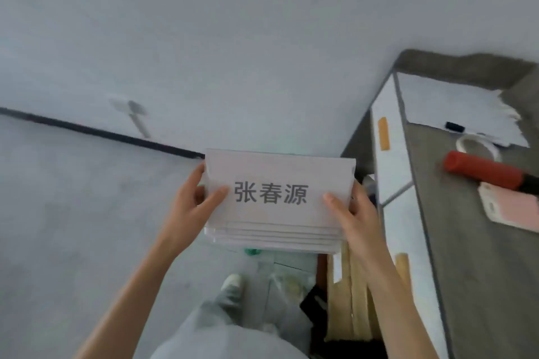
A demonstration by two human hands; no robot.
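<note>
Name-card stack (pixel 277 192): being held up in mid-air in front of the body, hanging above the floor (pixel 73 198) and just left of the worktop (pixel 481 256), resting on nothing. Being gripped from both sides: left hand (pixel 192 201) curling round the left edge with the thumb pressing on the top face, right hand (pixel 353 213) doing the same on the right edge, thumb lying beside the print. Looking squared up, layered flush in several clear holders, showing three large characters on top. Judging by that, gathering done; carrying under way; setting down or placing out not yet done. Standing with one shoe (pixel 232 285) showing below the stack, beside wooden boards (pixel 358 294) leaning against the worktop's front. Lying further off on the worktop: pink case (pixel 510 207), red-handled tool (pixel 481 170), tape roll (pixel 478 146), then loose white sheets (pixel 455 105). Running farthest off: dark skirting at the foot of the pale wall, with a socket (pixel 128 106) just above.
</note>
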